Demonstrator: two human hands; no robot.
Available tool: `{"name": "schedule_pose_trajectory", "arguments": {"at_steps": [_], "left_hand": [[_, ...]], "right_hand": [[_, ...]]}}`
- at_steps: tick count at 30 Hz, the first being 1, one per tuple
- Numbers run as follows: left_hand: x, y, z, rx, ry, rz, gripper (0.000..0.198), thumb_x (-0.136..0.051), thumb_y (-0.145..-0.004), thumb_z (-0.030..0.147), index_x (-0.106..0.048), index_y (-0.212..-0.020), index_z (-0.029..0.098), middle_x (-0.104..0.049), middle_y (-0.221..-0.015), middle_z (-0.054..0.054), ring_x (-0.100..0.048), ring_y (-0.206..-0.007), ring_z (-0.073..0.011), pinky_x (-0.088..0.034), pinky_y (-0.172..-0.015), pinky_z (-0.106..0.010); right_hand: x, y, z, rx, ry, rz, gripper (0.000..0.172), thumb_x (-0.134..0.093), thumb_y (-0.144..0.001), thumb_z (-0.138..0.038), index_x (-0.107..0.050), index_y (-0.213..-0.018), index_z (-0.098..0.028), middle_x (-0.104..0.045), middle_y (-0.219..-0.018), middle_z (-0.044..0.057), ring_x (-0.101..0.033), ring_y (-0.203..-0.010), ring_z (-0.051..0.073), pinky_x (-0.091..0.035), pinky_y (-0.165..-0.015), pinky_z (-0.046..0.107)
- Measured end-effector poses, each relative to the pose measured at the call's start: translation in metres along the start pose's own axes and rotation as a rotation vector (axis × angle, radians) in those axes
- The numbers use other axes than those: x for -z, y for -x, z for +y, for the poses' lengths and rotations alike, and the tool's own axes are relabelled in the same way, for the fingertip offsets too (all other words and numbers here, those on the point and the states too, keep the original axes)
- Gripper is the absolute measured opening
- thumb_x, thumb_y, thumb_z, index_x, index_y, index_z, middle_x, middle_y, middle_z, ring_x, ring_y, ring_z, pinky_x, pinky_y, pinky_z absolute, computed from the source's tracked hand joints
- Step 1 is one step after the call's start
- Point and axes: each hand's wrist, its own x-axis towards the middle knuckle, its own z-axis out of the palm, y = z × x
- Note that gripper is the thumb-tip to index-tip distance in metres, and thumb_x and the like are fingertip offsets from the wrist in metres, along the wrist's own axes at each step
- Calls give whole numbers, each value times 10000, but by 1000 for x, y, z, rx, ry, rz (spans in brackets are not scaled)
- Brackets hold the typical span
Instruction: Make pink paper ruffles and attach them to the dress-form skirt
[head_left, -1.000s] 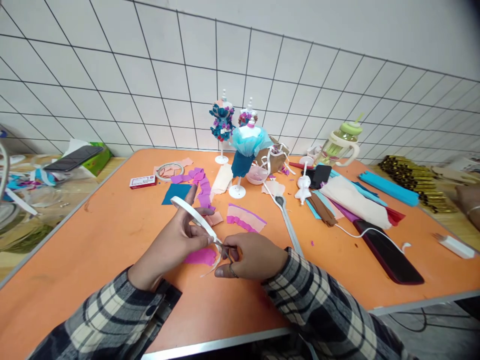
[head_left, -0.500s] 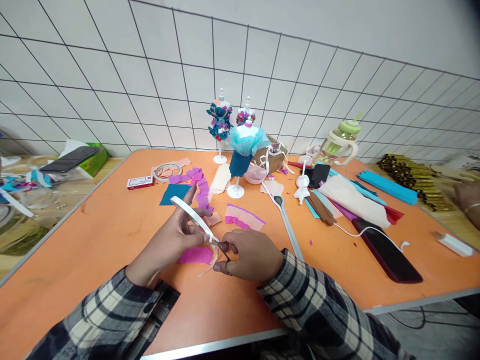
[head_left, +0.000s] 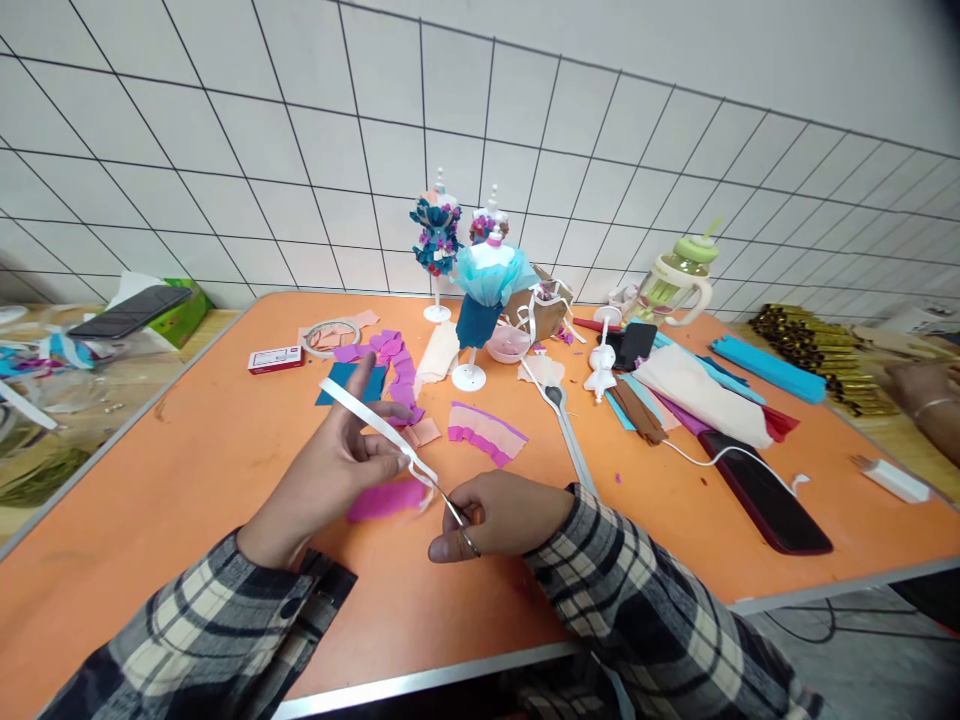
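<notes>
My left hand [head_left: 337,470] grips a white tape roll [head_left: 367,420], seen almost edge-on, over the orange table [head_left: 225,440]. A thin strip of tape runs from the roll down to my right hand [head_left: 502,515], whose fingers pinch its end near the table top. A piece of magenta crepe paper [head_left: 382,497] lies just under and between both hands. A pink and magenta ruffled paper piece [head_left: 486,432] lies a little beyond my right hand.
Small mannequin stands in paper dresses [head_left: 480,290] rise at the table's far middle. Purple paper strips [head_left: 397,365], a tape ring [head_left: 328,338], a red box [head_left: 275,359], scissors [head_left: 566,425], a phone [head_left: 761,490] with cable, paper rolls [head_left: 701,390] and a bottle [head_left: 675,285] lie around. Another person's hand [head_left: 919,390] rests at right.
My right hand has drawn the tape strip out further, down and to the right, away from the roll. The left hand has lifted the roll slightly.
</notes>
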Motion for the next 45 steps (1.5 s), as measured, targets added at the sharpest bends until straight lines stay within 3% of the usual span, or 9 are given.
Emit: {"name": "schedule_pose_trajectory", "arguments": {"at_steps": [3,9,13,15,18,20,24,30,45], "left_hand": [[6,-2,1,-1,-9,16,1179,-876,-672,260,-184,-1612,428,-596,-1183,-8,-603,-615,-73,-535,-650,-291],[7,-2,-1,47,59,31,1231,-920,-643,259,-187,-1618,424,-628,-1162,13,-627,-690,-92,-563,-736,-301],[6,-3,1,93,231,133,1195,-914,-601,134,-301,-1596,386,-682,-1084,17,-663,-871,-133,-573,-771,-240],[9,-5,3,105,329,175,1128,-880,-608,82,-370,-1569,379,-702,-1019,23,-655,-864,-124,-575,-758,-213],[18,-8,6,61,379,232,1055,-838,-634,52,-421,-1540,393,-715,-968,37,-636,-794,-99,-562,-730,-184],[22,-9,5,65,329,237,1061,-845,-646,76,-398,-1551,403,-710,-1002,36,-635,-811,-108,-556,-733,-196],[15,-7,-1,83,91,112,1150,-887,-677,243,-238,-1617,371,-668,-1171,-11,-651,-860,-154,-563,-787,-302],[0,-4,-5,91,-35,-66,1196,-856,-717,349,-91,-1637,350,-662,-1215,-66,-676,-811,-185,-570,-816,-407],[-10,0,-6,109,-70,-98,1219,-836,-706,283,-45,-1631,335,-670,-1202,-80,-718,-769,-196,-597,-777,-426]], "right_hand": [[3,2,2,46,-36,-25,449,-832,-707,-607,-687,-802,-193,-608,-747,-28,-536,-727,137,-383,-645,257],[14,0,17,204,-298,-246,526,-791,-760,-598,-688,-1047,-169,-685,-958,35,-604,-833,144,-467,-771,265],[12,-5,20,202,-210,-132,540,-810,-766,-553,-671,-1144,-193,-670,-1054,40,-584,-867,149,-459,-765,267],[11,-6,20,209,-99,-94,585,-859,-722,-522,-674,-1182,-212,-661,-1080,35,-569,-867,152,-449,-759,268],[10,-5,19,190,-22,-90,634,-917,-642,-502,-700,-1161,-209,-655,-1004,16,-537,-784,130,-425,-712,255],[11,-3,17,177,-116,-136,577,-900,-654,-529,-714,-1082,-189,-655,-938,3,-533,-747,114,-421,-696,243],[9,0,14,240,-365,-218,526,-852,-673,-605,-702,-909,-160,-656,-850,2,-587,-789,130,-447,-736,243],[2,-5,18,192,-218,-44,478,-864,-672,-594,-721,-828,-165,-583,-697,-36,-514,-684,114,-378,-621,231],[1,-6,3,111,7,90,414,-857,-716,-551,-678,-738,-178,-551,-646,-57,-477,-640,105,-353,-620,253]]}}
